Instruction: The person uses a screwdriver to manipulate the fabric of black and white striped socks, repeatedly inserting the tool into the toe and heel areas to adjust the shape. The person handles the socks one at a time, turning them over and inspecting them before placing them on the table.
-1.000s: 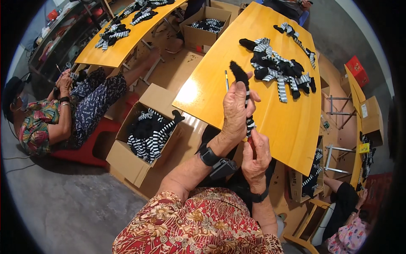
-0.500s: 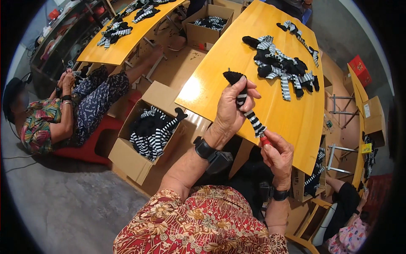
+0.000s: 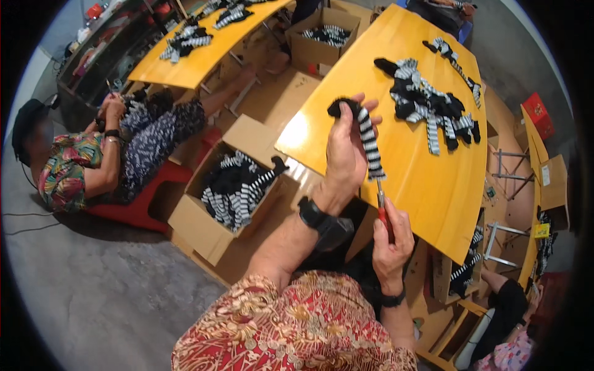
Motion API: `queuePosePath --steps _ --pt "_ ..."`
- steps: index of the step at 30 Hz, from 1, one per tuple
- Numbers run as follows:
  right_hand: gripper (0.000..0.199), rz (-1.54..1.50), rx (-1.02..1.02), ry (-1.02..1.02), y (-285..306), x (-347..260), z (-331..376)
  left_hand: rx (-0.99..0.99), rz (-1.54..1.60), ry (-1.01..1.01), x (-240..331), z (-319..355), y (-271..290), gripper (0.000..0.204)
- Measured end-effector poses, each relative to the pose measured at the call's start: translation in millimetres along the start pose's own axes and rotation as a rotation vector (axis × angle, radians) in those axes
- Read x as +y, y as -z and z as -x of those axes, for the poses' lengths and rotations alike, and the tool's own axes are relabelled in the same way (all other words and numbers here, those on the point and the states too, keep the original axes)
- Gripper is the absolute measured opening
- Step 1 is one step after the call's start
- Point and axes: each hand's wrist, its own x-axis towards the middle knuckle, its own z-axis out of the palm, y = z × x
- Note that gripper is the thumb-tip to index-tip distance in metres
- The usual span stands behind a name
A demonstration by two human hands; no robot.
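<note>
Above the near edge of the yellow table, my left hand (image 3: 345, 151) pinches the black end of a black-and-white striped knitted tube (image 3: 371, 148) between thumb and fingers. The striped part hangs down along the fingers to a light-edged lower end. Below it, my right hand (image 3: 394, 250) is closed round a red-handled tool (image 3: 383, 216) with a thin metal shaft. The shaft points up and meets the tube's lower end; whether its tip sits inside the knit I cannot tell. Several similar striped knitted pieces (image 3: 427, 102) lie heaped on the table beyond my hands.
A yellow table (image 3: 315, 133) spans the middle. An open cardboard box (image 3: 201, 232) of striped knits stands to its left, another cardboard box (image 3: 309, 49) behind. At far left a seated person (image 3: 80, 167) handles knits beside a second yellow table (image 3: 148, 71). Another box (image 3: 440, 275) sits at right.
The tool's shaft, which poked out at the black tip before, now shows below the tube's lower end. My right hand has moved down from the knit. The black end is now folded over.
</note>
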Motion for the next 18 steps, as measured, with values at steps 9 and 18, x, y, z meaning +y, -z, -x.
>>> queuePosePath --steps 9,18 --pt "0.04 0.025 0.042 0.064 -0.8 10.4 0.2 -0.169 -0.15 0.007 -3.7 6.9 8.7 0.029" --pt "0.045 0.173 0.079 0.106 -5.7 8.9 7.0 -0.124 -0.089 0.099 6.1 5.3 10.5 0.027"
